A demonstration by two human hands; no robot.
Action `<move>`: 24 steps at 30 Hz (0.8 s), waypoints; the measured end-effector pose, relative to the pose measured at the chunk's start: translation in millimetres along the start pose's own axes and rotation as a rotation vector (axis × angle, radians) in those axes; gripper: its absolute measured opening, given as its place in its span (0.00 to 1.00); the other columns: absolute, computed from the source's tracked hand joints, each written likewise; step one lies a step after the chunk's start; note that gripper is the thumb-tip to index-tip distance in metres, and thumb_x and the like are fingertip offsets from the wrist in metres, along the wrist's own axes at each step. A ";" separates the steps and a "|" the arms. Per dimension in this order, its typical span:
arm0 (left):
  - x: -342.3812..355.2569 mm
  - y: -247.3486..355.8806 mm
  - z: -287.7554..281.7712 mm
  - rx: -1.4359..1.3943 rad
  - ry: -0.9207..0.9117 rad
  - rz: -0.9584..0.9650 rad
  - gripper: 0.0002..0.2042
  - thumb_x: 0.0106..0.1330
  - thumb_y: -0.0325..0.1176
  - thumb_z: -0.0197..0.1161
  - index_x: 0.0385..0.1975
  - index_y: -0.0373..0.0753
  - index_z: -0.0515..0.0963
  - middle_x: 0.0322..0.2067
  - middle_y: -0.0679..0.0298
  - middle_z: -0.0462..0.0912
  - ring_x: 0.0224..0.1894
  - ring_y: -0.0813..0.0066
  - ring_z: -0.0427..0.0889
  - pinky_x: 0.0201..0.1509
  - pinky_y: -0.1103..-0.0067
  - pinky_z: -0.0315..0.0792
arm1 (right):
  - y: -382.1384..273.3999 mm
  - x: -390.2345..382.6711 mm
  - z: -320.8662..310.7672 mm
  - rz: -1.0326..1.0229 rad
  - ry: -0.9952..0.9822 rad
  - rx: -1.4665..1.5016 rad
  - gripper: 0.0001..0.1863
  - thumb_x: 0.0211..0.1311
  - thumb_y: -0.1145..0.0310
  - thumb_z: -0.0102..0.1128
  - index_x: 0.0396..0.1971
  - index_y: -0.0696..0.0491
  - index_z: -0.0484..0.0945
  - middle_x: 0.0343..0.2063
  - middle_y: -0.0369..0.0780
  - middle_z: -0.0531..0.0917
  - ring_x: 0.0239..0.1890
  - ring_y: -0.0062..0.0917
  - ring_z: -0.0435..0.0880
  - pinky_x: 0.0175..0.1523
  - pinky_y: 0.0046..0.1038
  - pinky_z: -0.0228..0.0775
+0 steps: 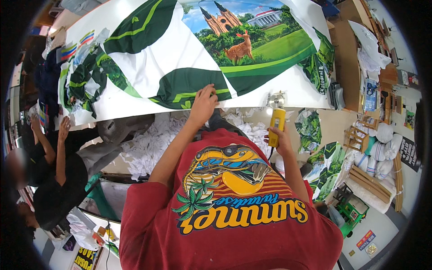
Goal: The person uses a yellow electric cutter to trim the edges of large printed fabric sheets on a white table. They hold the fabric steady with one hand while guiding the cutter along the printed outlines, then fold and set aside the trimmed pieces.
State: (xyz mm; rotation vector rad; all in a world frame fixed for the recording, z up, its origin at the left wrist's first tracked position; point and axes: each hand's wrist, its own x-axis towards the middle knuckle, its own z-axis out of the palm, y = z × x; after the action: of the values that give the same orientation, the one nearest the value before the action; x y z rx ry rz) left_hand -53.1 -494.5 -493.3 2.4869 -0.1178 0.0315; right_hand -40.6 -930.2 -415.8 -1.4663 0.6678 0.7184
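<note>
A large printed fabric sheet (180, 54), white with green shapes and a picture of a deer and buildings, lies spread over a long table. My left hand (203, 102) presses flat on its near edge, on a dark green patch. My right hand (281, 137) grips a yellow hand-held electric cutter (277, 119) upright, its round metal blade (275, 99) right at the fabric's near edge. The two hands are about a forearm's length apart.
White fabric scraps (150, 139) are piled on the floor under the table edge. Cut green-and-white pieces (85, 76) are heaped at the table's left end, where another person in black (54, 180) reaches up. Wooden racks, sacks and more printed pieces (330, 166) stand on the right.
</note>
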 end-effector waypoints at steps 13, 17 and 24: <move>-52.5 45.4 31.8 0.318 0.086 0.071 0.32 0.89 0.56 0.69 0.86 0.49 0.83 0.85 0.53 0.77 0.93 0.44 0.66 0.88 0.35 0.62 | 28.0 -20.8 14.4 -0.249 0.080 -0.535 0.40 0.72 0.66 0.86 0.79 0.55 0.74 0.52 0.48 0.96 0.39 0.38 1.01 0.44 0.40 0.95; -63.2 48.4 40.0 0.345 -0.044 0.089 0.34 0.88 0.57 0.69 0.89 0.50 0.80 0.85 0.53 0.77 0.91 0.43 0.68 0.86 0.36 0.63 | 31.1 -25.8 14.9 -0.418 0.136 -0.839 0.49 0.70 0.64 0.86 0.87 0.52 0.70 0.61 0.56 0.96 0.57 0.52 1.00 0.63 0.48 0.92; -70.0 48.2 43.1 0.274 -0.028 0.067 0.37 0.87 0.55 0.71 0.92 0.52 0.75 0.84 0.53 0.77 0.85 0.44 0.73 0.83 0.38 0.67 | 18.6 -37.5 23.1 -0.541 0.153 -1.096 0.53 0.70 0.62 0.85 0.92 0.48 0.67 0.66 0.62 0.93 0.68 0.67 0.93 0.72 0.57 0.87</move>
State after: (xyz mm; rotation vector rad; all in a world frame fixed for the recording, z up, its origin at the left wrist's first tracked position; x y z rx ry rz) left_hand -127.5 -553.4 -502.0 2.7572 -0.2224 0.0434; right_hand -79.4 -908.4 -398.3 -2.5819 -0.1096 0.5441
